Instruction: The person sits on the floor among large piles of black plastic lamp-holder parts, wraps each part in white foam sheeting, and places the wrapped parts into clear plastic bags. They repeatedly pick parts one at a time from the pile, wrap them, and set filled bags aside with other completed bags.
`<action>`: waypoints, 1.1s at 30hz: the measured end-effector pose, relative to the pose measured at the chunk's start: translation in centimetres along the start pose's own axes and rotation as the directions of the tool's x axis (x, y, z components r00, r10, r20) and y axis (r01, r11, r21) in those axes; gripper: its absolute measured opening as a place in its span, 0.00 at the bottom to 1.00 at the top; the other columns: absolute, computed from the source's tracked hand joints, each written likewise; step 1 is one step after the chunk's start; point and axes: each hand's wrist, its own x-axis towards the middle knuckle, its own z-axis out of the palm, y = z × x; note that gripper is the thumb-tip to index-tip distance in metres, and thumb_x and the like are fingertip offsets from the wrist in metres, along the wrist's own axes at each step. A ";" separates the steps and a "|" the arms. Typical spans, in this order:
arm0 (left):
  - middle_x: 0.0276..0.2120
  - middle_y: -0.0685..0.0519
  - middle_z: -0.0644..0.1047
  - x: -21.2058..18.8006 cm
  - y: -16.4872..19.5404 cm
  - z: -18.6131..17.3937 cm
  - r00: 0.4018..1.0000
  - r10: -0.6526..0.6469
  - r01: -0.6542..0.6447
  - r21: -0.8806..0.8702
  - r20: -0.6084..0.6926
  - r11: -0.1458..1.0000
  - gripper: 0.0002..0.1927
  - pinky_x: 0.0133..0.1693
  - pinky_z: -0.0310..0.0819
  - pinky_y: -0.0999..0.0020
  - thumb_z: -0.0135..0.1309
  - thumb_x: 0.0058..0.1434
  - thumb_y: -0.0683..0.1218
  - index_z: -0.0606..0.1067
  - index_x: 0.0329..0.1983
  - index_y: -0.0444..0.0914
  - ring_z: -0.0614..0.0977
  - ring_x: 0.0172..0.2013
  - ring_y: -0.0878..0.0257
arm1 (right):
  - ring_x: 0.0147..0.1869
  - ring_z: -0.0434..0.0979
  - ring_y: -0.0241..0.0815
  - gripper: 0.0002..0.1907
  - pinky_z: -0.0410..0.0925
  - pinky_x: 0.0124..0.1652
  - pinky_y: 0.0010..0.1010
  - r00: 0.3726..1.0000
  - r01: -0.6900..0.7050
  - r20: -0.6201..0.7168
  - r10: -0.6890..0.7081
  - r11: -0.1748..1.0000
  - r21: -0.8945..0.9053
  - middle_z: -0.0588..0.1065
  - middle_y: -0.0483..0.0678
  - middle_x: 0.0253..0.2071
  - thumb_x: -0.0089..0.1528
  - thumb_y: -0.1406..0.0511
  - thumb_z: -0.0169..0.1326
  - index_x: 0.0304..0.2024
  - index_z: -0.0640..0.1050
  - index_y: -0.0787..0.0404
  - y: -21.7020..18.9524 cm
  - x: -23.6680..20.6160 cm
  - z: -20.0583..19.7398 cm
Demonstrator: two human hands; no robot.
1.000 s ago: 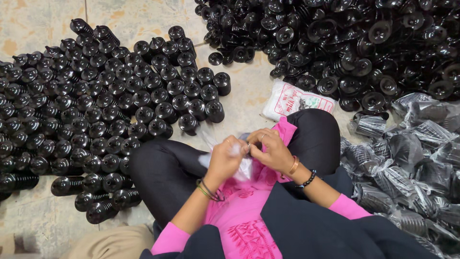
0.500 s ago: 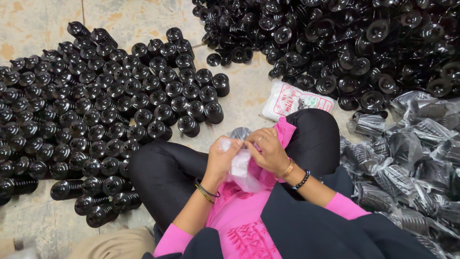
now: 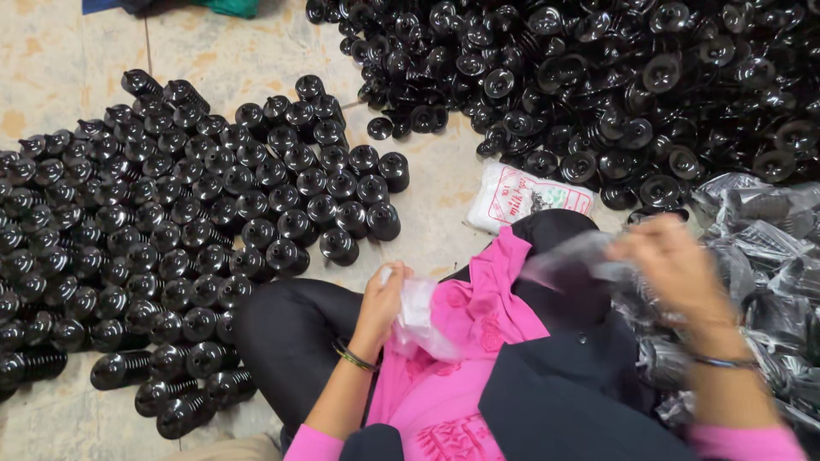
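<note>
A tiled floor point(image 3: 60, 51) is seen from above, with a person seated on it in black trousers and a pink top. To the person's left, black ribbed parts point(image 3: 171, 248) are stood in close rows, caps upward; across the top a loose heap point(image 3: 598, 77) of the same parts is spread. At the right, bagged parts point(image 3: 760, 239) in clear film are piled. A white printed packet point(image 3: 530, 196) lies flat on the floor between heap and knee.

Change noted against the views a second and half a second ago: both hands were then joined over the lap, working a small clear bag together. They are now well apart. The left hand point(image 3: 384, 299) is kept over the lap with its grip closed on a bunch of thin clear bags point(image 3: 418, 316), which hang against the pink cloth. The right hand point(image 3: 675, 269) is swung out toward the bagged pile and is blurred by motion; a clear bag point(image 3: 581, 260) is trailed from its closed grip. Whether a part is inside that bag cannot be told.

Judgement: one bag is drawn off the bunch, which is retained in the left hand at the lap. The rows of parts are undisturbed between the views.
</note>
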 end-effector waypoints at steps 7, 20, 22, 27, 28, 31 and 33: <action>0.31 0.54 0.77 0.1 0.6 -0.2 0.965 -0.237 0.260 -0.294 0.113 0.920 0.16 0.32 0.75 0.67 0.52 0.68 0.54 0.76 0.40 0.36 0.78 0.30 0.65 | 0.50 0.83 0.52 0.24 0.74 0.49 0.39 0.937 0.012 0.257 0.237 0.713 -0.701 0.82 0.52 0.45 0.58 0.49 0.59 0.48 0.78 0.58 4.4 0.1 -3.5; 0.28 0.58 0.78 -1.4 -2.7 -1.0 0.995 -0.098 0.096 -0.091 -0.024 0.991 0.09 0.32 0.71 0.72 0.61 0.62 0.46 0.80 0.35 0.34 0.75 0.29 0.71 | 0.62 0.68 0.61 0.33 0.64 0.56 0.47 0.788 0.585 0.328 -0.521 0.799 -0.137 0.71 0.62 0.57 0.51 0.59 0.67 0.56 0.74 0.65 -5.5 21.6 35.4; 0.27 0.59 0.76 -1.4 -2.7 -1.1 0.999 -0.036 0.033 -0.086 -0.035 0.996 0.10 0.30 0.68 0.72 0.61 0.64 0.46 0.79 0.33 0.34 0.73 0.28 0.72 | 0.62 0.70 0.60 0.32 0.65 0.57 0.45 0.802 0.559 0.335 -0.495 0.818 -0.131 0.72 0.60 0.56 0.51 0.59 0.67 0.56 0.75 0.63 -4.9 20.9 35.4; 0.25 0.62 0.76 -1.0 -1.2 -0.5 0.990 -0.050 0.034 -0.121 -0.134 0.992 0.07 0.29 0.68 0.73 0.60 0.62 0.46 0.78 0.30 0.39 0.73 0.26 0.74 | 0.61 0.74 0.58 0.31 0.68 0.58 0.40 0.858 0.400 0.417 -0.302 0.900 -0.172 0.73 0.56 0.59 0.52 0.57 0.66 0.56 0.75 0.58 -0.7 14.3 32.4; 0.24 0.62 0.75 -0.9 -0.8 -0.1 0.995 -0.002 -0.011 -0.126 -0.103 0.992 0.09 0.28 0.66 0.74 0.60 0.63 0.47 0.76 0.29 0.38 0.71 0.26 0.74 | 0.61 0.73 0.59 0.32 0.68 0.58 0.40 0.848 0.402 0.443 -0.291 0.898 -0.180 0.72 0.57 0.60 0.52 0.56 0.66 0.57 0.75 0.59 0.0 13.1 31.8; 0.24 0.62 0.71 -0.6 0.8 0.9 0.988 0.142 -0.147 -0.069 -0.067 0.987 0.14 0.25 0.62 0.75 0.61 0.66 0.49 0.74 0.29 0.37 0.68 0.24 0.75 | 0.62 0.72 0.59 0.33 0.66 0.58 0.40 0.843 0.412 0.422 -0.334 0.905 -0.108 0.71 0.59 0.62 0.56 0.55 0.65 0.59 0.74 0.64 0.6 10.5 29.7; 0.22 0.61 0.72 -0.4 2.2 1.6 0.968 0.228 -0.224 0.055 -0.107 0.973 0.14 0.24 0.60 0.75 0.62 0.65 0.49 0.75 0.29 0.36 0.67 0.23 0.74 | 0.64 0.73 0.56 0.31 0.66 0.61 0.39 0.860 0.441 0.267 -0.436 0.897 0.044 0.72 0.61 0.62 0.64 0.56 0.61 0.61 0.72 0.71 -0.3 9.7 27.7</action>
